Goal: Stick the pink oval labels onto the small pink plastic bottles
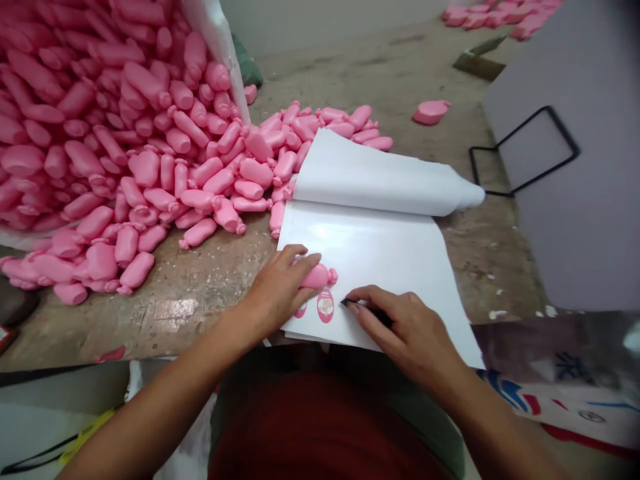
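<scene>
My left hand (280, 287) is closed around a small pink plastic bottle (316, 276), which lies on its side with its knobbed end to the right. Under it is a white sticker sheet (370, 247) on a stack. Two oval pink-and-white labels (325, 305) show on the sheet just below the bottle, one partly covered by my left hand. My right hand (400, 323) pinches a slim black pointed tool (379, 313), its tip right of the labels. Whether it is tweezers or a pen I cannot tell. The upper sheets (380, 175) are folded back in a roll.
A big heap of pink bottles (165, 173) spills from a white sack (217, 40) onto the worn wooden table (210, 280). One loose bottle (431, 112) lies farther back. At right stands a grey panel (575, 173) beside a black wire frame (530, 150).
</scene>
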Motion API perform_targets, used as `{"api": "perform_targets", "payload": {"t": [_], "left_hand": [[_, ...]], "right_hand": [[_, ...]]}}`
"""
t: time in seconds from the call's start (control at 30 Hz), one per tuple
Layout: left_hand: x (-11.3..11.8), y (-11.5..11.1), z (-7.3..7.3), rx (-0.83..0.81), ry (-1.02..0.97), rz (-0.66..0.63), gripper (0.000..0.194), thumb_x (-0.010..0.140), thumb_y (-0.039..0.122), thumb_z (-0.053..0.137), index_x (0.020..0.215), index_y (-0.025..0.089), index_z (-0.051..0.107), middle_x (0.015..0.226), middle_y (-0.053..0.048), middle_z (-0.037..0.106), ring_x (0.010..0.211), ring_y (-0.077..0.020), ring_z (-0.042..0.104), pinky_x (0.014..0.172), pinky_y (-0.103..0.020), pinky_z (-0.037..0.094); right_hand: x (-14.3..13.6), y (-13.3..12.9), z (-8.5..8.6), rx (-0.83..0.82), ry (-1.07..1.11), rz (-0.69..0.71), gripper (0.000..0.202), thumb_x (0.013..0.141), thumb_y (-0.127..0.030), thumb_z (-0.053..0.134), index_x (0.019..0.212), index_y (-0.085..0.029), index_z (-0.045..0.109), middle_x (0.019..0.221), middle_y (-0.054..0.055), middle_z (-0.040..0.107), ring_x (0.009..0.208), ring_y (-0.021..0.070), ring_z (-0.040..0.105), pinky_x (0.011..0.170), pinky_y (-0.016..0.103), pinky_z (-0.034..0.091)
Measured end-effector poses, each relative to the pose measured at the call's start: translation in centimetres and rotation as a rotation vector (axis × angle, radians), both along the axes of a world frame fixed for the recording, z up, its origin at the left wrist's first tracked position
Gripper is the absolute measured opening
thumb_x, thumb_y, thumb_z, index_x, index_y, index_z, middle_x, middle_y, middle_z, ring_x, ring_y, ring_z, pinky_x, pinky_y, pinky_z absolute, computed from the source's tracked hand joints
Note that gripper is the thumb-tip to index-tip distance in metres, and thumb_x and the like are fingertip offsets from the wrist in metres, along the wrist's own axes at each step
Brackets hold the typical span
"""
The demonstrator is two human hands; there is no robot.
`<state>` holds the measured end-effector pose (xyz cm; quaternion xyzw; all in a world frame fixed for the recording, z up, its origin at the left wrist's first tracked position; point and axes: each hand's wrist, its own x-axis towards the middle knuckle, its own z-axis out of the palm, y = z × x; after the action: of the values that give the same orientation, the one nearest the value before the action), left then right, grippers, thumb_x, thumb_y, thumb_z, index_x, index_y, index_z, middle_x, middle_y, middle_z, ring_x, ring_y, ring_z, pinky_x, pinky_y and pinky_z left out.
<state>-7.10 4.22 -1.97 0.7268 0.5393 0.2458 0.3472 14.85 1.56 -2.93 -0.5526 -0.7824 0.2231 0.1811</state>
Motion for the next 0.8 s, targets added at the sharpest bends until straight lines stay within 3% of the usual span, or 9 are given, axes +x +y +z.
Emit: {"api": "perform_targets", "payload": {"t": [0.07,0.17,0.23,0.3,0.4,0.53,0.8], "left_hand": [[0.0,0.0,0.2,0.002,0.075,-0.009,0.041,0.083,0.030,0.066,0.123,0.021,0.066,0.121,-0.014,0.063,0.116,-0.0341,0.053,0.109,-0.053,0.034],[0.5,-0.3,0.6,-0.013,-0.062,0.166,0.043,0.083,0.032,0.065,0.125,0.022,0.064,0.120,-0.012,0.063,0.114,-0.0319,0.055,0.107,-0.048,0.037],[1.0,-0.7,0.7,-0.141,-0.350,0.313,0.043,0.087,0.039,0.061,0.127,0.022,0.061,0.117,-0.011,0.064,0.103,-0.0270,0.060,0.096,-0.041,0.046],[1.7,-0.9,0.8,-0.380,-0.713,0.408,0.043,0.092,0.046,0.054,0.124,0.019,0.059,0.107,-0.010,0.067,0.087,-0.0212,0.064,0.079,-0.035,0.051],[2.5,-0.9,0.7,-0.640,-1.102,0.498,0.034,0.091,0.042,0.058,0.114,0.016,0.058,0.096,-0.008,0.069,0.076,-0.0163,0.066,0.068,-0.028,0.052],[3.2,-0.9,0.4,-0.653,-1.257,0.605,0.021,0.089,0.024,0.064,0.107,0.014,0.058,0.094,-0.007,0.069,0.086,-0.0165,0.069,0.084,-0.032,0.055],[3.4,-1.2,0.1,-0.670,-1.302,0.613,0.017,0.093,0.021,0.059,0.109,0.016,0.059,0.102,-0.008,0.072,0.104,-0.0187,0.068,0.106,-0.040,0.047]], "right_hand": [[-0.2,0.0,0.1,0.005,-0.007,-0.007,0.026,0.091,-0.037,0.049,0.096,-0.029,0.073,0.072,0.001,0.075,0.058,0.0219,0.059,0.059,0.032,0.041],[-0.7,-0.1,0.2,0.036,-0.022,-0.036,0.024,0.092,-0.036,0.049,0.096,-0.027,0.071,0.071,0.001,0.074,0.056,0.0210,0.058,0.059,0.032,0.039],[-1.1,-0.2,0.2,0.061,-0.032,-0.033,0.023,0.093,-0.035,0.049,0.095,-0.026,0.070,0.071,0.001,0.074,0.056,0.0207,0.058,0.059,0.032,0.037],[-1.3,-0.2,0.2,0.089,-0.048,-0.017,0.022,0.094,-0.032,0.047,0.094,-0.025,0.068,0.070,0.001,0.074,0.057,0.0198,0.057,0.060,0.031,0.035],[-1.5,-0.2,0.0,0.139,-0.088,-0.003,0.021,0.095,-0.030,0.047,0.092,-0.024,0.068,0.067,0.000,0.072,0.054,0.0182,0.052,0.062,0.031,0.033],[-1.8,-0.3,-0.2,0.228,-0.131,0.012,0.022,0.096,-0.029,0.048,0.088,-0.022,0.068,0.060,-0.001,0.068,0.048,0.0169,0.043,0.063,0.031,0.030],[-2.6,-0.8,0.1,0.337,-0.198,-0.021,0.024,0.096,-0.023,0.047,0.082,-0.021,0.066,0.060,0.001,0.068,0.049,0.0175,0.040,0.060,0.031,0.027]]}}
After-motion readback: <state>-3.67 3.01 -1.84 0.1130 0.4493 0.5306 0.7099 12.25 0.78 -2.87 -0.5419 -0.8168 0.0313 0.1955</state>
